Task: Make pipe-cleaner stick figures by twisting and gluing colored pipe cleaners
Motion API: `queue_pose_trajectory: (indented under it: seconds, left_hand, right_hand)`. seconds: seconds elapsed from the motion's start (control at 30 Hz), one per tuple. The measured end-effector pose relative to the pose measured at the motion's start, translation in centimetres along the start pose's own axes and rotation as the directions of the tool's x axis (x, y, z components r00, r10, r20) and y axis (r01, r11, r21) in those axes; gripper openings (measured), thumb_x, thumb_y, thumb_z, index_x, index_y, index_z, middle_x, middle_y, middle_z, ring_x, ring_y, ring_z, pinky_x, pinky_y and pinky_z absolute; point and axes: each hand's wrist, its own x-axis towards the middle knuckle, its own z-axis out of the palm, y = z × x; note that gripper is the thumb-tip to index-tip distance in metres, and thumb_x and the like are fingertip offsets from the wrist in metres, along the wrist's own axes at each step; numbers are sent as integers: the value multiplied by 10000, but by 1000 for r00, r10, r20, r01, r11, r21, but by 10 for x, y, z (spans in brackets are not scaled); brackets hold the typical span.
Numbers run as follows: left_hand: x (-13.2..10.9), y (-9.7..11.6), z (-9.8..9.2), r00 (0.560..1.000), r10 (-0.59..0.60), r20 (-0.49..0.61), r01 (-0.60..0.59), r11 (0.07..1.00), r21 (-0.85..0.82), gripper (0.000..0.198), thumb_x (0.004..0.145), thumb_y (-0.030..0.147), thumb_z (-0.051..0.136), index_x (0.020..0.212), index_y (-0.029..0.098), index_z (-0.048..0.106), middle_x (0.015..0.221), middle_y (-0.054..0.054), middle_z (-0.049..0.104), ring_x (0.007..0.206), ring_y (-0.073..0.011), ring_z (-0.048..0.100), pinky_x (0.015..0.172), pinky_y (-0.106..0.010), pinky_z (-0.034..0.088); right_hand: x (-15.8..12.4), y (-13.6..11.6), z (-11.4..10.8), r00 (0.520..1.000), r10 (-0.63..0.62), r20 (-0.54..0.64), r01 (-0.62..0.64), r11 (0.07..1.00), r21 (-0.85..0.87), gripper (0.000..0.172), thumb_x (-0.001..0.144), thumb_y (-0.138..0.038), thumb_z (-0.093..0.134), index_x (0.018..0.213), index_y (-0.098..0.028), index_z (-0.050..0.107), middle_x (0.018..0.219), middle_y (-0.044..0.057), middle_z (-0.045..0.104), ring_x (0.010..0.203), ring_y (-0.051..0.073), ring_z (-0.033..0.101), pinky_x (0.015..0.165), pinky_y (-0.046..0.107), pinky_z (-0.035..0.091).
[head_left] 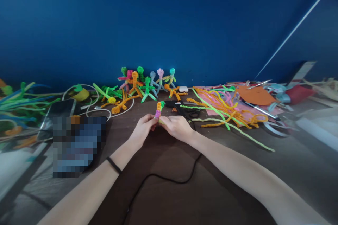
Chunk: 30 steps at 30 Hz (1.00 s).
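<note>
Over the middle of the dark table, my left hand [144, 126] and my right hand [177, 125] meet with fingers pinched together. Between them they grip a small multicoloured pipe cleaner figure [158, 113], with orange, green and purple coils showing above the fingertips. Its lower part is hidden by my fingers. Just behind my right hand lies a black glue gun [173, 104]. Farther back, several finished-looking pipe cleaner figures [147, 89] lean against the blue wall in green, orange, pink and blue.
Loose orange and green pipe cleaners [232, 112] spread to the right, near an orange sheet [255, 94]. A phone [56, 112] and a blurred-out dark device [81, 147] lie left. A white cable [99, 95] loops behind them. A black cord [169, 180] crosses the table in front.
</note>
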Motion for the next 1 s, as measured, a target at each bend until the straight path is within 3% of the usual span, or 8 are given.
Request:
queue_pose_trajectory:
  seconds: [0.33,0.57,0.77,1.0]
  left_hand:
    - [-2,-3,-2,996,57,66,-58,998,19,218,657,333,640,739,139,582,655,14,544,581,-88,444,571,-230,339]
    - [-5,0,-1,991,120,59,-126,985,119,205,693,335,614,773,148,594,673,11,547,614,-104,447,595,-230,357]
    - [-8,1,2,985,169,42,-174,970,169,221,704,359,599,796,158,596,718,0,573,706,-137,496,688,-253,390]
    - [-8,0,4,984,168,59,-171,983,63,236,688,369,620,784,157,584,705,-7,561,691,-135,501,680,-253,404]
  right_hand:
    - [-1,-1,-1,998,61,-13,-60,993,105,299,901,-311,352,846,-172,611,761,57,656,699,139,577,594,230,321]
    - [-1,-2,0,985,169,-24,-151,926,347,317,879,-332,398,692,-171,598,657,14,599,606,101,515,575,206,312]
    - [2,0,-3,973,196,125,-226,669,708,364,855,-357,418,572,-150,516,513,-22,491,526,86,455,556,199,340]
    - [5,-1,-4,937,248,247,-325,350,878,286,811,-334,451,623,-144,553,450,-28,499,431,74,392,463,205,295]
